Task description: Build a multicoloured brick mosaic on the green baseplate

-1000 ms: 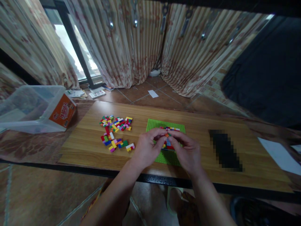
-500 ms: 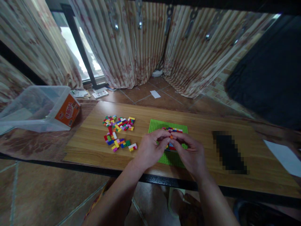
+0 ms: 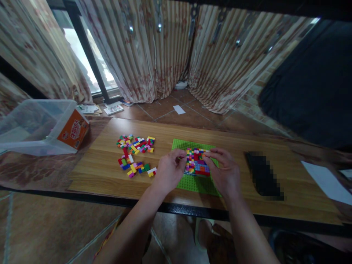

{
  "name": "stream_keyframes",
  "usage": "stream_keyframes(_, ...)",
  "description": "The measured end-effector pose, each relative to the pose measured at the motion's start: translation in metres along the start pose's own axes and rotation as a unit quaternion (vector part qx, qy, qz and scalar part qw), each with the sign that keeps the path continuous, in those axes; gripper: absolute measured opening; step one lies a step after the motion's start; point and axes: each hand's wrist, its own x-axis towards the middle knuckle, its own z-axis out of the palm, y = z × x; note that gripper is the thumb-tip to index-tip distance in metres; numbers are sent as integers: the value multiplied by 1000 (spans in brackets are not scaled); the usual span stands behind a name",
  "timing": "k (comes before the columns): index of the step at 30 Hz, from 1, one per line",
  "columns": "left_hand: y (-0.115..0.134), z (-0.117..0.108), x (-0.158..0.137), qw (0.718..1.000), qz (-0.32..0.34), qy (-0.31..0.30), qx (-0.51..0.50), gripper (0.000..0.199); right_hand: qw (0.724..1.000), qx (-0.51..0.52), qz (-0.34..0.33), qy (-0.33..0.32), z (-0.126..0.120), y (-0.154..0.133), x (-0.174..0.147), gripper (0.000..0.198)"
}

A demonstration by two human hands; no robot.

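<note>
A block build of many-coloured toy bricks (image 3: 202,167) stands on a green studded baseplate (image 3: 189,185). My left hand (image 3: 172,168) is at the build's left side, thumb and forefinger curled together; whether something small lies between them is hidden. At the build's upper right, my right hand (image 3: 226,172) pinches a small toy brick, seemingly orange, over the top of the build. Its fingers cover the right side of the build and part of the baseplate. Left of the baseplate, loose toy bricks (image 3: 133,167) of several colours lie in a scattered group.
The wooden tabletop (image 3: 96,165) has a dark, pixelated flat object (image 3: 264,176) to the right and a white paper sheet (image 3: 324,181) beyond it. A clear plastic bin (image 3: 38,146) with an orange label stands at the left. Striped curtains (image 3: 165,66) hang behind.
My hands have moved apart from their meeting point above the build, left hand to the left, right hand slightly right. More of the build's top shows. The view has shifted slightly.
</note>
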Motion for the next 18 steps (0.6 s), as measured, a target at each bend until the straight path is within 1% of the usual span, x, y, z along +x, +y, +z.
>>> stream_keyframes(3,-2,2,0,1000,-7,-12,12,17,1000,-13,21,-1,5,3,-1,14)
stream_keyframes(7,-2,2,-1,999,-6,-19,28,18,999,6,47,4,9,7,-1,12)
stream_keyframes(10,-1,0,-1,999,-8,-23,34,19,996,42,73,15,13,12,1,10)
stream_keyframes(12,0,0,-1,999,-11,-27,38,20,991,87,100,17,17,14,2,10)
stream_keyframes(15,0,0,-1,998,-14,-36,46,20,971,175,158,20,23,13,1,15)
stream_keyframes(18,1,1,-1,997,-20,-44,57,21,929,278,244,32,28,9,-1,27)
